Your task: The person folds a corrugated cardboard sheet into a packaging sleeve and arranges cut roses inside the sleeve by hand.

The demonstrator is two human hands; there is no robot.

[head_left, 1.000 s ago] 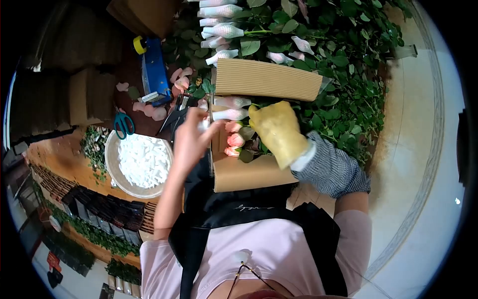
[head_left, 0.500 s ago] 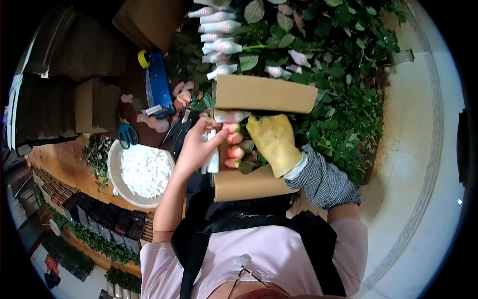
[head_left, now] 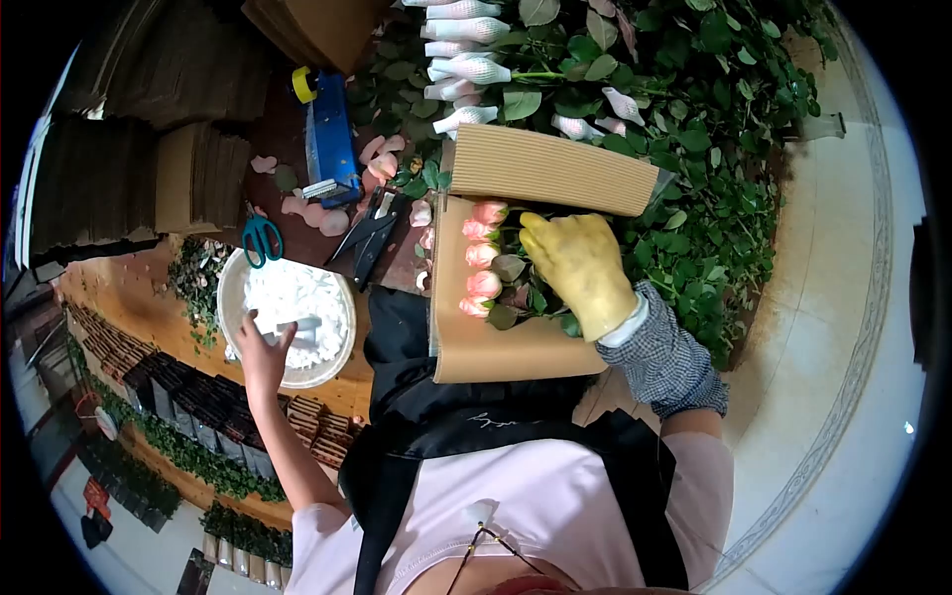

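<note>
My left hand [head_left: 263,359] is at the near left rim of a round white basket [head_left: 350,342], fingers spread. Beside its thumb, white foam net sleeves [head_left: 300,330] lie over the heap of sleeves in the basket. My right hand [head_left: 580,270], in a yellow rubber glove, is closed by the uppermost of several pink roses [head_left: 482,255], seemingly round its stem; the fingertips partly hide the grip. The roses stand in a column with bare heads on a sheet of brown cardboard [head_left: 496,362], whose corrugated far flap [head_left: 550,169] is folded up.
More roses in foam sleeves [head_left: 471,69] lie beyond the cardboard, with a mass of green leaves [head_left: 694,198] at right. Black pruning shears [head_left: 372,238], teal scissors [head_left: 262,240], a blue tape dispenser [head_left: 331,139] and loose petals are at left. Cardboard stacks [head_left: 198,183] stand further left.
My left hand has gone from the rose heads to the basket, taking white sleeves along. The top rose's head is now bare. My gloved right hand stays near the stems.
</note>
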